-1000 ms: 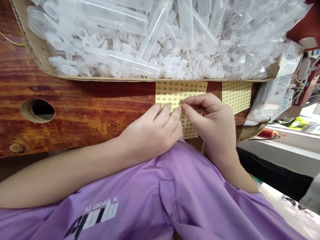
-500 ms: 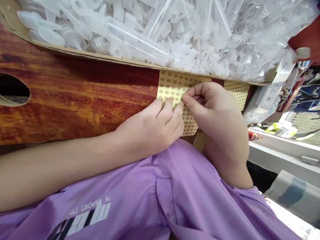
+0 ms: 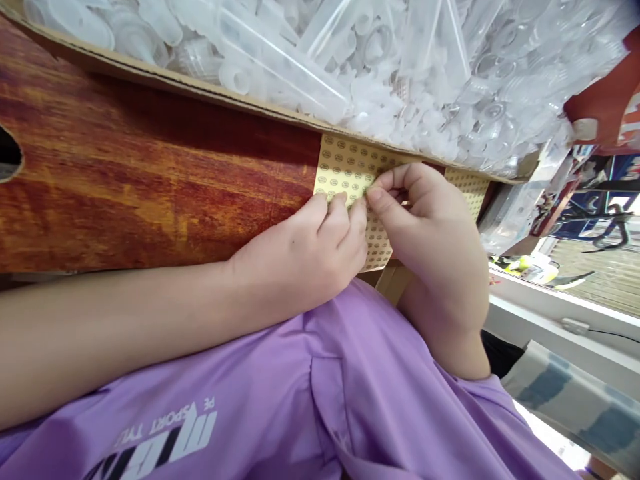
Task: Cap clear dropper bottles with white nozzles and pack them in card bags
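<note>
A yellow sheet of small round printed stickers [image 3: 345, 160] lies on the reddish-brown wooden table, partly covered by both hands. My left hand [image 3: 320, 243] rests on the sheet's lower part, palm down, its fingers stretched out and touching the paper. Beside its fingertips, my right hand [image 3: 425, 220] is closed in a pinch, thumb and forefinger pressed together at the sheet's surface. Whatever is between those fingertips is too small to make out. To the right of that hand, a second yellow sticker sheet [image 3: 467, 188] shows in part.
An open cardboard box [image 3: 200, 85] full of clear and whitish plastic tubes and caps stands along the far side, close above the hands. At left the wooden table [image 3: 150, 180] has a dark round hole near its end. A white ledge [image 3: 545, 303] runs at right.
The camera view has turned slightly, so the box and table hole sit further left and up. Both hands keep nearly the same place on the sheet.
</note>
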### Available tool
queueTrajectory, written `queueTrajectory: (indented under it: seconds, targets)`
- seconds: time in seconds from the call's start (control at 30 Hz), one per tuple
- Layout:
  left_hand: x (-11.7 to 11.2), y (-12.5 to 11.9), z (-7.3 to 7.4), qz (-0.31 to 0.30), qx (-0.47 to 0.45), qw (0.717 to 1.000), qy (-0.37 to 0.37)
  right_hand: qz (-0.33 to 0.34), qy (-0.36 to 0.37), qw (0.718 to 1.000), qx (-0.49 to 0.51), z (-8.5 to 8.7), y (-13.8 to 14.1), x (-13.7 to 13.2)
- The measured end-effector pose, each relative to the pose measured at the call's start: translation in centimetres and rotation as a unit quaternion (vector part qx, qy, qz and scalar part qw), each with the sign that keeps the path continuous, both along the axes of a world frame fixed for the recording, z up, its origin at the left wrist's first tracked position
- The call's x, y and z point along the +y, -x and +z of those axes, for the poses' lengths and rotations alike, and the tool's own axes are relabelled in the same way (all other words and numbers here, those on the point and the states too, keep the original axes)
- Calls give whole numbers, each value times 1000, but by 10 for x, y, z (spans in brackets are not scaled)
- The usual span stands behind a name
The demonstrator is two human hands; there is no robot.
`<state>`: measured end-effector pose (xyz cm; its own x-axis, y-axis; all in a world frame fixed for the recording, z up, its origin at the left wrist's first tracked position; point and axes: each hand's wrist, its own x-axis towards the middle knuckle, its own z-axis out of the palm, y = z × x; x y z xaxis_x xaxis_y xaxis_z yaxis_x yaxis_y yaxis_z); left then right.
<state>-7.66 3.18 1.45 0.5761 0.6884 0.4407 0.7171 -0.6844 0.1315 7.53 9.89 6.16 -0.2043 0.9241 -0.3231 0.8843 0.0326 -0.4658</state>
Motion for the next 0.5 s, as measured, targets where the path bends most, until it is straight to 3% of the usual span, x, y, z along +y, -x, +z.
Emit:
queueTrajectory:
  seconds: [0.17,0.23,0.3,0.37,0.5]
  targets:
    - [3,13,1,-3,-91,996,-25,-79,33,984,158,0,-7,-5]
    - [5,18,9,21,-142,989,32,-107,44,966,233,-1,-11,-8]
    - [8,21,20,67,-205,964,156,-128,60,942,305,-2,-16,-13]
    - [11,20,32,113,-287,902,301,-131,64,920,363,-2,-18,-18]
    - [17,12,49,135,-422,737,510,-78,71,887,449,-1,-14,-26]
